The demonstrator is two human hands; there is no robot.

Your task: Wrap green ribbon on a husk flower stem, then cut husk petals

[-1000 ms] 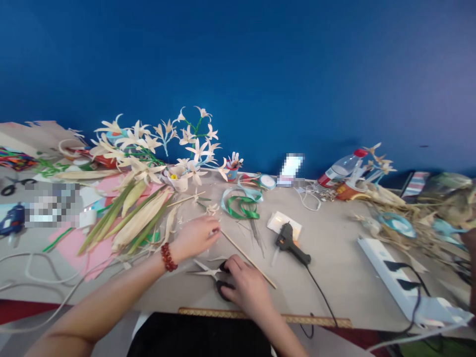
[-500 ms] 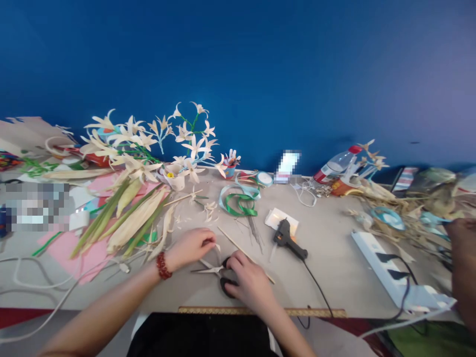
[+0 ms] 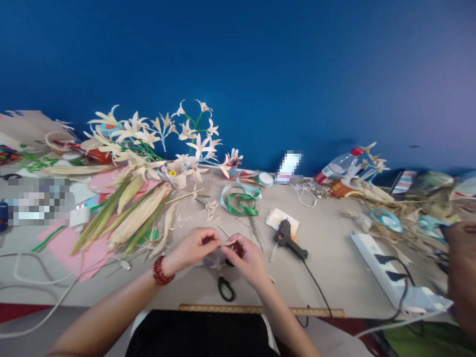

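My left hand (image 3: 193, 249), a red beaded bracelet at its wrist, pinches one end of a small pale strip of corn husk (image 3: 229, 242). The strip's other end is between the fingers of my right hand (image 3: 248, 259). Below both hands a pair of scissors (image 3: 226, 290) lies on the table, one black handle loop showing and the blades mostly covered. A thin wooden stick (image 3: 224, 230) runs beneath my right hand. Beyond the hands are thin wires (image 3: 256, 230) and a coil of green ribbon (image 3: 241, 204).
A black glue gun (image 3: 288, 237) lies to the right, its cord hanging off the front edge. Further right are a power strip (image 3: 386, 272) and another person's hand (image 3: 461, 248). Corn husks (image 3: 137, 223) and husk flowers (image 3: 137, 134) fill the left. A wooden ruler (image 3: 260, 310) lines the front edge.
My right hand has let go of the scissors, which now lie on the table. It has risen to the husk strip and grips it together with my left hand.
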